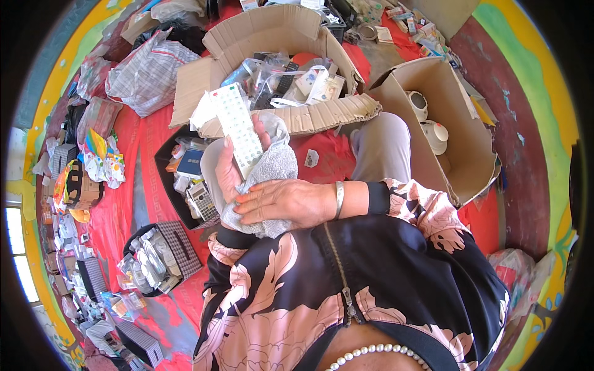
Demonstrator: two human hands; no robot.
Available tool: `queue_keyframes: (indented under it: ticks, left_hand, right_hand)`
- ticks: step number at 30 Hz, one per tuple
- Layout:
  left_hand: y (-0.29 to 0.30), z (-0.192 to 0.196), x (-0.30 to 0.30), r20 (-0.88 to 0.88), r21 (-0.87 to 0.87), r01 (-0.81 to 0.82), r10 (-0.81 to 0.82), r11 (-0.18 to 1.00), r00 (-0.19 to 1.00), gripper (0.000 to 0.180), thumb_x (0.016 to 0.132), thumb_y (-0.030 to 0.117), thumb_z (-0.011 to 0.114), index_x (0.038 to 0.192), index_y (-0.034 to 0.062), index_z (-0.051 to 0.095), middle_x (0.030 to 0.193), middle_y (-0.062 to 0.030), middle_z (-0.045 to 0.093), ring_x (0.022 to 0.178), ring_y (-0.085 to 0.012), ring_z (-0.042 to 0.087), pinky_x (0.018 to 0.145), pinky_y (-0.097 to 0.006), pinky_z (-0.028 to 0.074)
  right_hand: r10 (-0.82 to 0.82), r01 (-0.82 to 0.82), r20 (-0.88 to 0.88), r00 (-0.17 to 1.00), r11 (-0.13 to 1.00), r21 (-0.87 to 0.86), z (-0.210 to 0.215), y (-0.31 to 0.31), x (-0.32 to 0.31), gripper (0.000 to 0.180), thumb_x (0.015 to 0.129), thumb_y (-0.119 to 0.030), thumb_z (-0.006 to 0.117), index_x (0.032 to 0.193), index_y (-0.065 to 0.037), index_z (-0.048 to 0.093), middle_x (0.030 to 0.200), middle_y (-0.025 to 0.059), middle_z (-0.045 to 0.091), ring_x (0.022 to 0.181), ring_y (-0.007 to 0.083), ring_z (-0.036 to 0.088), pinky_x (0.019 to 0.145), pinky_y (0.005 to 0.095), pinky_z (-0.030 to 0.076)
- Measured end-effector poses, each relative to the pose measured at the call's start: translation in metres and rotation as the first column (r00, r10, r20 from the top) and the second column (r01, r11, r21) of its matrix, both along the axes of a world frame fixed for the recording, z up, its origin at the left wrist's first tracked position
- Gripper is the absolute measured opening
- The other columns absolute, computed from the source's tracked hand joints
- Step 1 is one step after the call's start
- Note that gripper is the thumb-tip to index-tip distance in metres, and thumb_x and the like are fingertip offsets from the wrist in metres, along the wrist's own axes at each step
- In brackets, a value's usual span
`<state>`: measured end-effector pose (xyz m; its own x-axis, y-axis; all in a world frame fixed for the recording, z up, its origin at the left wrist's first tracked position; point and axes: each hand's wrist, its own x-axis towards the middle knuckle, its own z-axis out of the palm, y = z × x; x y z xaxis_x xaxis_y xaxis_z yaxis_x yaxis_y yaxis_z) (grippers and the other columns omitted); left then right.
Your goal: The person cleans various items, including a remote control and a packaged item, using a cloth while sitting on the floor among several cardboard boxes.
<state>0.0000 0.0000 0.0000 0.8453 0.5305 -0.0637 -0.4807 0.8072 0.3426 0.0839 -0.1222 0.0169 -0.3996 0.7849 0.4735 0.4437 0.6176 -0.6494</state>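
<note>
A long white remote control (238, 120) with rows of small buttons, red and green ones at its far end, lies tilted in my left hand (227, 167). My left fingers and thumb close round its sides. A grey towelling cloth (275, 166) wraps the near end of the remote and hangs over my left palm. My right hand (288, 201), a bangle at its wrist, lies across the cloth with fingers pressed together, bunching it against the remote's lower part. The cloth hides that end.
Just beyond stands an open cardboard box (346, 113) of bagged remotes and small items. A second cardboard box (461, 133) at right holds two white round objects. Left are a dark bin (167, 157) with a calculator and a checked box (182, 247). Red sheeting (145, 154) covers the floor.
</note>
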Motion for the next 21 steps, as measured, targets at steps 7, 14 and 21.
queue_keyframes:
  ticks: [7, 14, 21]
  left_hand:
    - [0.015, 0.016, -0.019, 0.029, 0.270, -0.248, 0.250, 0.930, 0.968, 0.051, 0.089, 0.022, 0.050, 0.132, 0.0003, 0.033, 0.128, -0.0186, 0.046, 0.113, -0.0296, 0.049, 0.099, -0.041, 0.037]
    - [-0.028, -0.001, -0.005, -0.229, 0.722, -0.182, 0.479, 0.668, 0.847, 0.046, 0.096, 0.030, 0.039, 0.131, 0.0006, 0.033, 0.122, -0.0106, 0.047, 0.112, -0.0183, 0.045, 0.095, -0.031, 0.035]
    - [-0.035, -0.034, -0.028, -0.148, 0.815, -0.235, 0.583, 0.530, 0.799, 0.043, 0.098, 0.029, 0.033, 0.132, 0.0033, 0.031, 0.120, -0.0105, 0.048, 0.106, -0.0185, 0.049, 0.090, -0.031, 0.040]
  right_hand:
    - [-0.496, 0.120, -0.805, 0.325, 0.866, -0.485, 0.033, -0.005, 0.038, 0.053, 0.092, -0.040, 0.046, 0.125, 0.001, 0.043, 0.112, 0.0094, 0.058, 0.098, 0.0180, 0.059, 0.084, 0.0334, 0.048]
    - [-0.467, -0.076, -0.845, 0.262, 0.863, -0.500, 0.008, 0.016, 0.007, 0.050, 0.090, -0.033, 0.054, 0.128, -0.005, 0.041, 0.120, 0.0027, 0.051, 0.108, 0.0130, 0.048, 0.094, 0.0289, 0.038]
    - [-0.514, 0.213, -0.566, 0.645, 0.831, -0.513, -0.004, 0.022, -0.004, 0.044, 0.089, -0.028, 0.057, 0.121, 0.000, 0.046, 0.113, 0.0056, 0.054, 0.103, 0.0124, 0.048, 0.091, 0.0276, 0.039]
